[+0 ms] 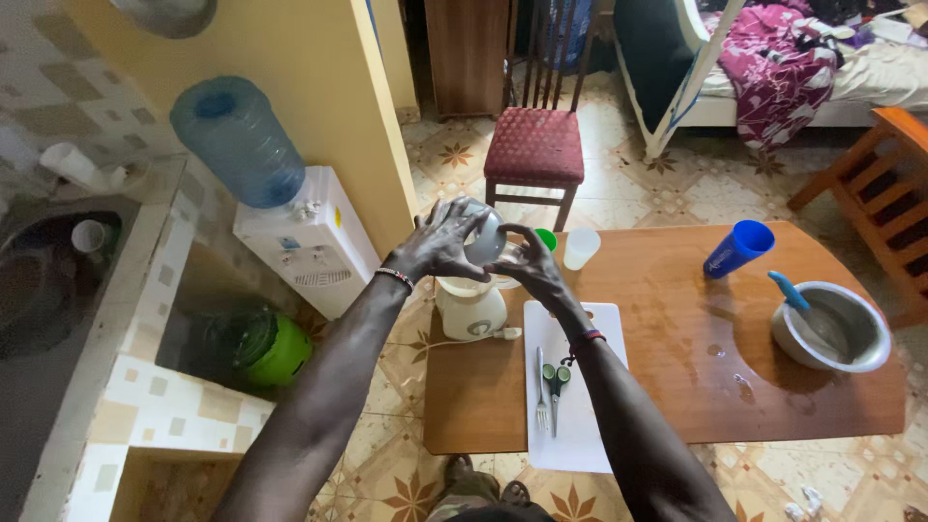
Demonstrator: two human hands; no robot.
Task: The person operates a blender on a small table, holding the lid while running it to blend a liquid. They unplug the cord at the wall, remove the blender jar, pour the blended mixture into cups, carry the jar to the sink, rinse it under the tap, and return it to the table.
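Both my hands are up over a white blender base at the table's left edge. My left hand grips the top of a clear blender jar with a grey lid. On the jar's right side, my right hand holds it too. The jar sits at or just above the base; I cannot tell whether it is seated. In front of the base lies a white cutting board with a fork and a green-handled tool on it.
On the wooden table: a white cup, a green cup, a blue tumbler, a metal bowl with a blue-handled utensil. Water dispenser and green bucket stand left; a red chair stands behind.
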